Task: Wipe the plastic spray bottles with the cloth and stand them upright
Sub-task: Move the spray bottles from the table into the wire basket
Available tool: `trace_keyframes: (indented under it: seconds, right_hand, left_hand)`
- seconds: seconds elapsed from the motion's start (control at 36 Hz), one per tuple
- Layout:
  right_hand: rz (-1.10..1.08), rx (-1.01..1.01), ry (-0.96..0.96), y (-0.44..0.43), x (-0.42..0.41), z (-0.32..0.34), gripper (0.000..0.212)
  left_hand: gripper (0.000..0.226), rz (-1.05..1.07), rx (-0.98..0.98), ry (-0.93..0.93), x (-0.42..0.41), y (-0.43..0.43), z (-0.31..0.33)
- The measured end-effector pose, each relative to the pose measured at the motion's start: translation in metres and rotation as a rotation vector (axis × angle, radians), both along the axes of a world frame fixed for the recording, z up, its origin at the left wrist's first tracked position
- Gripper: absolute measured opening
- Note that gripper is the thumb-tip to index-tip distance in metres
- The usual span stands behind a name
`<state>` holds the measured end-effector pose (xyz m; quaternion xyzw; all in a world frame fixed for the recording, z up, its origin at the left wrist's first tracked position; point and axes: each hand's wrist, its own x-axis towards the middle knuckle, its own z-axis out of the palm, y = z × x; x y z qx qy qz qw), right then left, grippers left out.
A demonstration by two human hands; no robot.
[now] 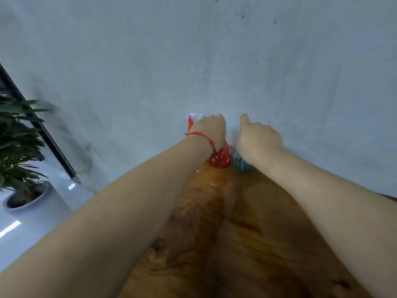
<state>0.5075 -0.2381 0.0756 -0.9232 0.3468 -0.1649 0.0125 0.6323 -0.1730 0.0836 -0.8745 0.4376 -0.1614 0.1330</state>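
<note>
Pale grey-blue wall (193, 50), matt and flecked with small dark marks, fills the upper field and meets the far edge of a wooden table (253, 250), glossy brown with strong grain and a dark knot (158, 244). At left, a thin black bar (43, 130) slants down the wall. Beside it, a leafy green plant (17, 136) stands in a round grey pot (46, 197) on a shiny pale floor (38, 224) bearing bright streaks of reflected light (9, 229).

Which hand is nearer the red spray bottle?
Left. The left hand grips the red spray bottle around its top; the right hand is just to its right, gripping the blue bottle.
</note>
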Motion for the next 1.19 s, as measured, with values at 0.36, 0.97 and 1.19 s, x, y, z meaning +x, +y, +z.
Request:
trace_keyframes:
  seconds: [0.36, 0.97, 1.19]
  right_hand:
    - [0.147, 0.009, -0.058, 0.103, -0.097, 0.025, 0.046]
    - [0.780, 0.211, -0.211, 0.417, -0.154, -0.019, 0.043]
    - [0.971, 0.324, -0.062, 0.508, -0.151, -0.077, 0.048]
  left_hand:
    - [0.059, -0.041, -0.431, 0.575, -0.081, 0.147, 0.025]
    - [0.010, 0.379, -0.666, 0.468, -0.218, 0.570, 0.019]
    - [0.024, 0.631, -0.754, 0.504, -0.258, 0.665, -0.036]
